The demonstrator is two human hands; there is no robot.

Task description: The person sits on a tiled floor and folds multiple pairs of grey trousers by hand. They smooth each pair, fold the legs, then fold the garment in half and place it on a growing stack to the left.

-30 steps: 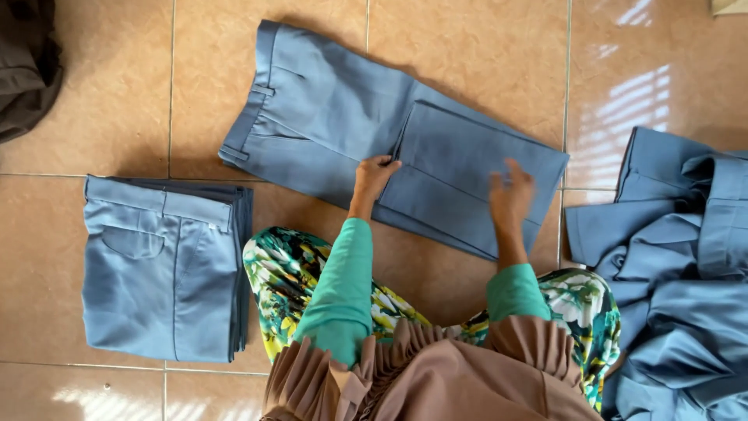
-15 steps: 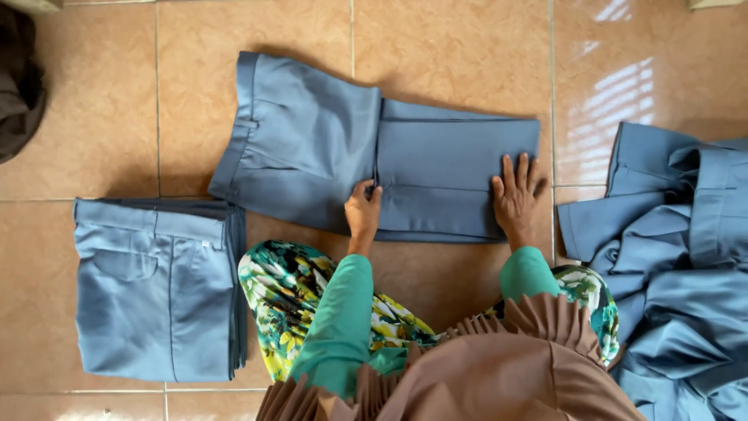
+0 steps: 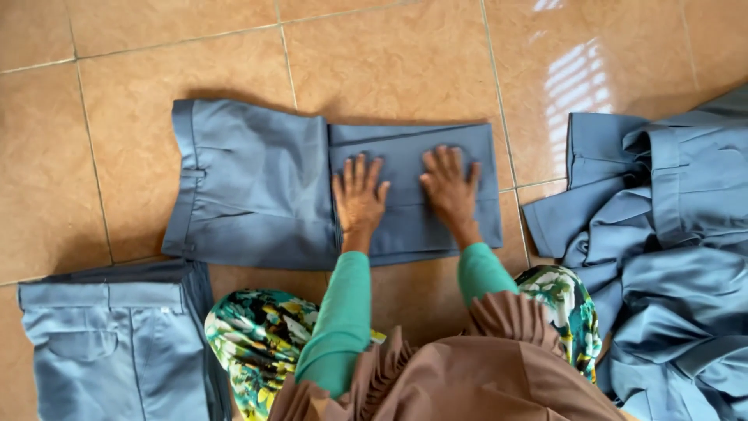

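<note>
Both hands shifted inward | left hand (image 3: 357, 199), right hand (image 3: 449, 187) flat, open | trousers (image 3: 257, 187) lengthwise left-right, waistband left

Bare tiled floor (image 3: 405, 54) lay open beyond the folded trousers (image 3: 312, 191); a stack of folded trousers (image 3: 109, 351) blocked the near left; a heap of loose blue garments (image 3: 670, 234) crowded the right, leaving a narrow tile gap between.

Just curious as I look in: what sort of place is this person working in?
Probably a home or small workshop floor: glossy tan floor tiles, a neat stack of folded trousers, an unfolded heap of trousers, and both hands flat on blue-grey trousers.
</note>
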